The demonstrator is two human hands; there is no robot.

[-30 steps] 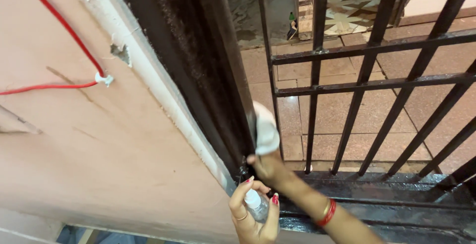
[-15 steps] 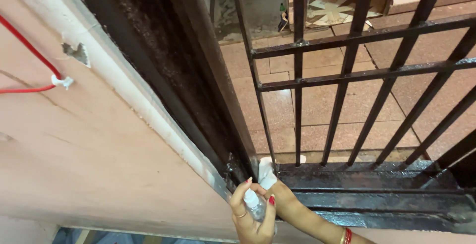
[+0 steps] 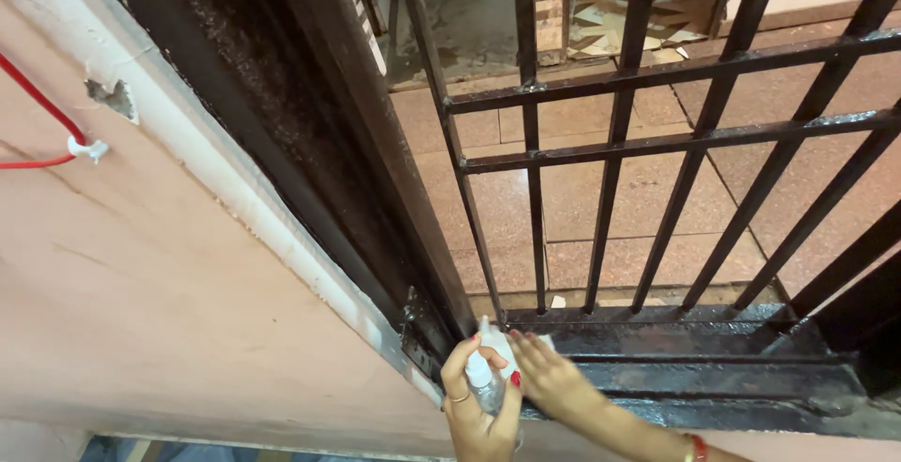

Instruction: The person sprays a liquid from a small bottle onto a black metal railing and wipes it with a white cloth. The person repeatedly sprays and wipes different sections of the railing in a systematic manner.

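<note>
My left hand (image 3: 474,415) is closed around a small clear spray bottle (image 3: 481,382), whose nozzle points up at the bottom corner of a dark metal gate (image 3: 619,157). My right hand (image 3: 554,382) lies flat on a white cloth (image 3: 502,340) and presses it onto the wet, rusty bottom rail (image 3: 713,345) of the gate, right beside the bottle. A red bangle (image 3: 695,446) is on my right wrist. Most of the cloth is hidden under my fingers.
A thick dark door frame (image 3: 310,133) runs diagonally along a pink wall (image 3: 160,312). A red cable (image 3: 38,110) is clipped to the wall at the left. Behind the bars lies a reddish tiled floor (image 3: 648,199), with patterned tiles further back.
My right hand with the cloth has come down from the upright frame to the bottom rail. My left hand with the bottle has stayed near the corner. The view has shifted left.
</note>
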